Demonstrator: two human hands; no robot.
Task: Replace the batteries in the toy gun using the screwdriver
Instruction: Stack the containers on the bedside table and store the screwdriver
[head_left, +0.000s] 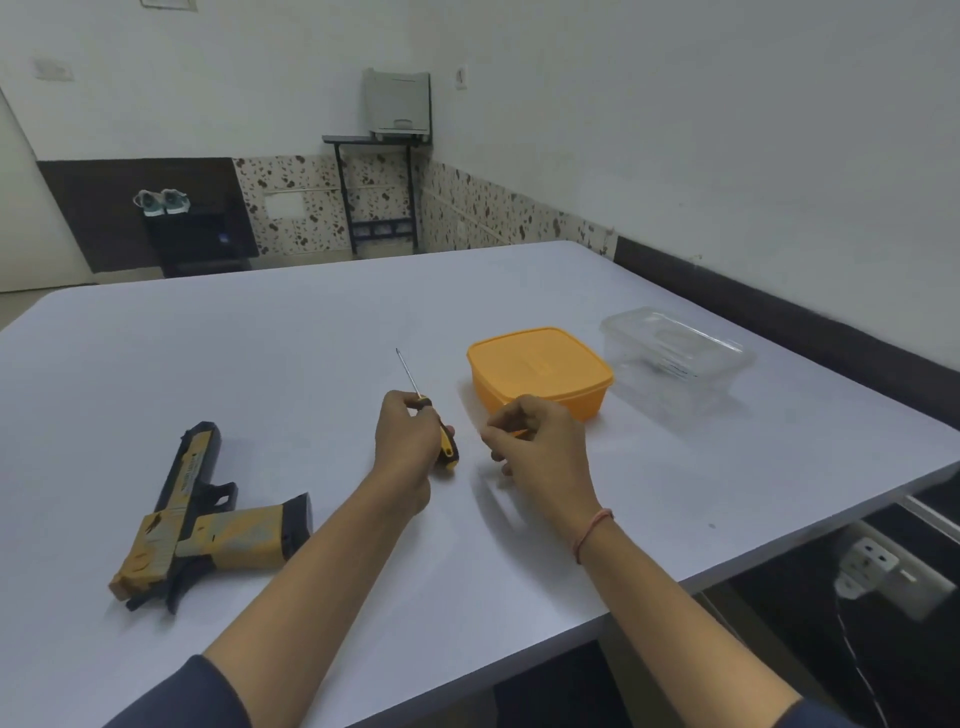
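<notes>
The yellow and black toy gun (208, 519) lies on its side at the left of the white table (260, 364), untouched. My left hand (408, 441) grips the black and yellow handle of the screwdriver (445, 441), whose thin shaft points away from me over the table. Just to the right, my right hand (535, 441) hovers with curled fingers pinched together close to the handle's end. Whether it holds something small I cannot tell.
A shut orange plastic box (540, 371) sits behind my right hand. A clear lidded container (675, 358) stands further right near the table's edge. A wall socket with a plug (878, 571) lies below the right edge.
</notes>
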